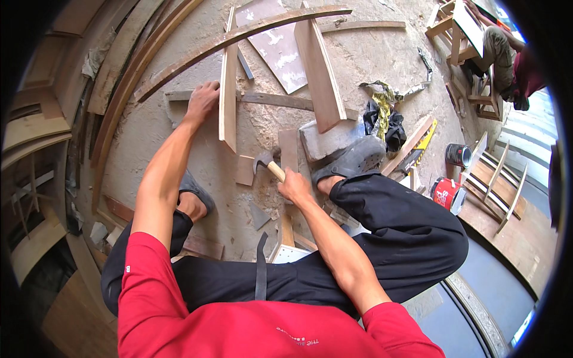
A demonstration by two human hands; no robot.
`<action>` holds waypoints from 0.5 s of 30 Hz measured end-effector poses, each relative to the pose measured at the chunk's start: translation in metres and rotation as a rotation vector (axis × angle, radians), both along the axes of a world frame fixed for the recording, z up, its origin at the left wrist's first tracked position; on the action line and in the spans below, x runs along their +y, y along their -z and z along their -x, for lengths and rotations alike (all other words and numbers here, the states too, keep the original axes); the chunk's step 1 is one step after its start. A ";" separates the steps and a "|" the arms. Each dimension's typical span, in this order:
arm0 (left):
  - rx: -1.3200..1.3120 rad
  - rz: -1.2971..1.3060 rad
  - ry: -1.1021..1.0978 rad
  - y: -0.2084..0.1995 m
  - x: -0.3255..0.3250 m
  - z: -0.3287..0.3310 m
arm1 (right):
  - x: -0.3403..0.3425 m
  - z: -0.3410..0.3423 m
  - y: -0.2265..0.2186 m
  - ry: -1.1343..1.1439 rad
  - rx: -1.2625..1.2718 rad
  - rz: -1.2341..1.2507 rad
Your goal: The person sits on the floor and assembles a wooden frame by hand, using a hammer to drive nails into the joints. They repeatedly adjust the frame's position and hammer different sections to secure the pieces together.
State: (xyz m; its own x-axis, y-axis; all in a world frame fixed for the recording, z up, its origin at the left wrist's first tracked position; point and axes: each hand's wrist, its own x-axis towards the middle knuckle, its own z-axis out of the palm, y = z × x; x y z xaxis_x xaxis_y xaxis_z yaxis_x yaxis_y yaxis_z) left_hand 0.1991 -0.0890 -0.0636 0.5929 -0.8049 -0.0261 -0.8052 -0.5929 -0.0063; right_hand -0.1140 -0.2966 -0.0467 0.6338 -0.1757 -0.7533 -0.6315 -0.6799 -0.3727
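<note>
My right hand (294, 186) grips a claw hammer by its pale wooden handle (276, 172). The hammer's dark metal head (263, 159) is low over the floor, beside small wood offcuts. Farther forward, my left hand (205, 98) is closed, its fingers curled against the left side of an upright plywood board (228, 89), over a long wooden strip (271, 100). What those fingers hold is hidden. A second upright board (320, 74) stands to the right. One curved wooden strip (239, 37) spans the tops of both boards.
A grey block (328, 140) sits by my right shoe. Beyond it lie a yellow-and-black handsaw (421, 146), dark plastic wrapping (388, 122) and two cans, one red (446, 194). Long planks (128, 71) lean at left. Another person (507, 56) is at far right beside wooden frames.
</note>
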 end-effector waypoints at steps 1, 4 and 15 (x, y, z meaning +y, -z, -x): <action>-0.008 -0.046 0.040 -0.002 0.003 0.001 | 0.000 0.000 0.003 -0.026 0.022 -0.004; -0.007 0.020 0.053 -0.028 -0.007 0.016 | -0.008 0.009 0.009 -0.022 0.082 -0.023; 0.190 -0.013 -0.065 -0.135 -0.008 0.080 | -0.033 0.006 -0.006 0.015 0.009 0.022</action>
State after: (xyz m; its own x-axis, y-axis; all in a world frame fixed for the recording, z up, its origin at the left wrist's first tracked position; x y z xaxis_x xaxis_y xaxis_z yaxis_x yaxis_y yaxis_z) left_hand 0.1189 -0.0971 0.0712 0.6273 -0.7637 -0.1527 -0.7525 -0.6449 0.1336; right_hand -0.1202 -0.3301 -0.0411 0.6242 -0.2015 -0.7549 -0.6449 -0.6784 -0.3521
